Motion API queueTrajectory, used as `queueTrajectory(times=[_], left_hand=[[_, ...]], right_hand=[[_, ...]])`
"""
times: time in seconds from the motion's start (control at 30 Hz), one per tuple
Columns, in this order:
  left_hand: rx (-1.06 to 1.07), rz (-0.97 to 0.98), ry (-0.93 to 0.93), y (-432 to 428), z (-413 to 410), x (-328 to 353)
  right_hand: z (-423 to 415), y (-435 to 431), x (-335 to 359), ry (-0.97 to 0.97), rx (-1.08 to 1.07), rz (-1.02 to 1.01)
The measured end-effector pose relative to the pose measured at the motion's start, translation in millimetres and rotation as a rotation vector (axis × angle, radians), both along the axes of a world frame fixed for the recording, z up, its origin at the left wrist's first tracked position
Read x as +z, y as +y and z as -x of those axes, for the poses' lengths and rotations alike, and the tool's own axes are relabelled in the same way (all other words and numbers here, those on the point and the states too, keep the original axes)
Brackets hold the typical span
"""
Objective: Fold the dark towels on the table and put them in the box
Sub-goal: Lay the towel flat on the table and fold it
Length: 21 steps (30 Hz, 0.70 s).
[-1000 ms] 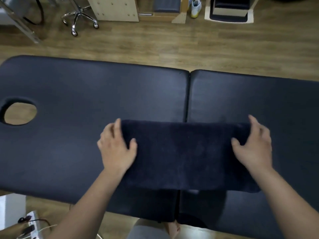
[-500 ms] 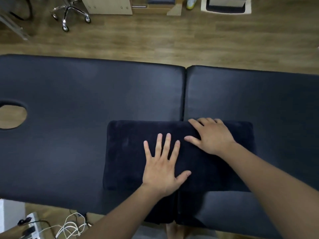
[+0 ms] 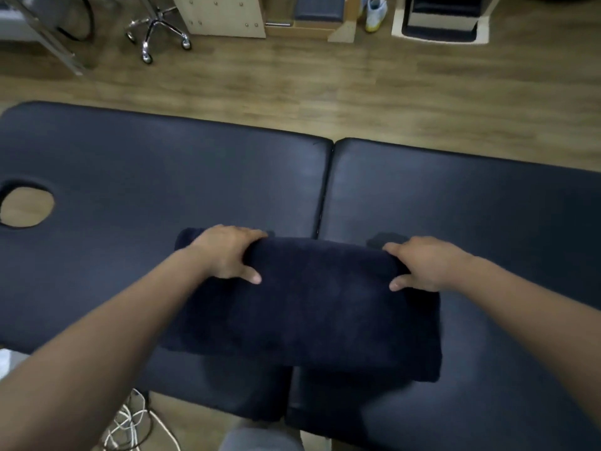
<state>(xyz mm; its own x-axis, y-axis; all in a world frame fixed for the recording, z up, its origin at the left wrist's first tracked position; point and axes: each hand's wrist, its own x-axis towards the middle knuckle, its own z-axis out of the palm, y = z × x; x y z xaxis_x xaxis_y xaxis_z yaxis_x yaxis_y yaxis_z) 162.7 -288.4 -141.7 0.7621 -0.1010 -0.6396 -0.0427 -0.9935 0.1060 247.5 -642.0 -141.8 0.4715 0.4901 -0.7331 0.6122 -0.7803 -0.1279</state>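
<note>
The towel (image 3: 302, 307) lies on the table (image 3: 162, 177), between the left hand (image 3: 227, 252) and the right hand (image 3: 426, 263), which grip its far edge. The table's hole (image 3: 26, 206) lies well left of the left hand.

The raised far edge of the dark blue terry towel (image 3: 309, 307) hides the fingertips of the left hand (image 3: 227, 252) and right hand (image 3: 426, 265); the black padded table (image 3: 162, 177) is cut off at both sides

No legible text, label, brand, number or sign anywhere in view.
</note>
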Motion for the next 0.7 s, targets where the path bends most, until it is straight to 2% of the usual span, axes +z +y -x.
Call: queueTrajectory(times=[0.1,0.17,0.23,0.3,0.4,0.47,0.57,0.7], left_hand=[[0.047,-0.07,0.084,11.7,-4.2,2.7],[0.083,-0.092,0.07,18.3,-4.9,2.1],[0.158,-0.129,0.014,24.1,3.8,-2.4],[0.394,-0.122,-0.118,23.7,27.2,-8.6],[0.978,0.071,-0.334,8.9,79.9,-13.8],[1.329,0.303,-0.309,4.1,113.4,-19.0],[1.485,0.479,-0.194,10.7,139.0,-20.0],[1.512,0.599,-0.031,38.8,133.7,-13.3]], right_hand=[[-12.8,-10.8,1.4,0.024,-0.07,0.019],[-17.6,-21.7,-0.7,0.019,-0.172,0.007],[-12.4,-39.9,-12.0,-0.02,-0.385,-0.057],[9.1,-51.3,-23.9,-0.078,-0.728,-0.212],[57.2,-47.7,-34.2,-0.092,-1.235,-0.461],[91.0,-37.7,-32.9,0.033,-1.476,-0.561],[127.6,-33.0,-30.6,0.175,-1.621,-0.565],[135.7,-35.9,-24.8,0.259,-1.669,-0.539]])
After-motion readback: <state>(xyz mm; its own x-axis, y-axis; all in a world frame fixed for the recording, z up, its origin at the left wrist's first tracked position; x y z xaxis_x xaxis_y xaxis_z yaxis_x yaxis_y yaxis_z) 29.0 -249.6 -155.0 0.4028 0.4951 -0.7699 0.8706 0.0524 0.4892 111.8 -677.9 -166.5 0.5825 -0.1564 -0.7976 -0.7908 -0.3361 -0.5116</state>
